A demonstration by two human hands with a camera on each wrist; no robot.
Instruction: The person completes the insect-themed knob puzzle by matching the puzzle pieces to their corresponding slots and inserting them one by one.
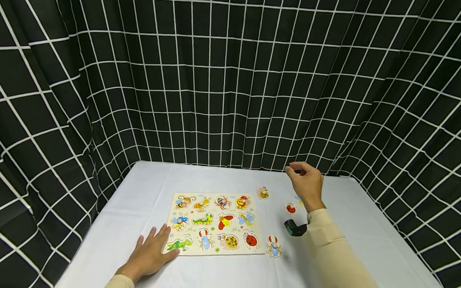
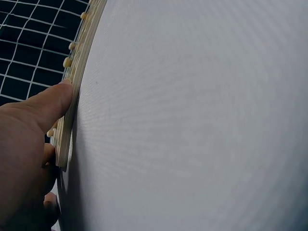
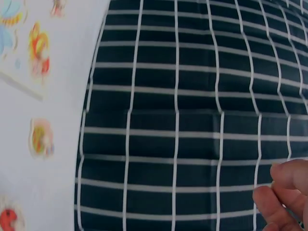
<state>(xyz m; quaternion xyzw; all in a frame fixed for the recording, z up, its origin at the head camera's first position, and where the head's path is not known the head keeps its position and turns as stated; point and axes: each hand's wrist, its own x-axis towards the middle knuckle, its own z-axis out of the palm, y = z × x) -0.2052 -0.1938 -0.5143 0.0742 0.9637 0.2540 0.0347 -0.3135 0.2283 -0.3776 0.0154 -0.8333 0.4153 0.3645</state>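
Note:
A wooden peg puzzle board [image 1: 215, 252] with printed insects lies on the white table. My left hand [image 1: 148, 250] rests at its near left corner, fingers spread and thumb on the edge; the left wrist view shows the thumb [image 2: 53, 101] against the board's side. My right hand [image 1: 306, 183] is raised past the board's far right, thumb and fingers curled toward each other. In the right wrist view the fingertips [image 3: 262, 195] meet, with a small greenish patch under them; I cannot tell whether they hold anything.
Right of the board lie a snail piece [image 1: 263, 192], a ladybug piece [image 1: 290, 207], a blue and yellow piece [image 1: 299, 200] partly behind the right hand, and a beetle piece [image 1: 274, 247]. A black device [image 1: 294, 228] sits at the right sleeve. Black gridded curtains [image 1: 225, 96] surround the table.

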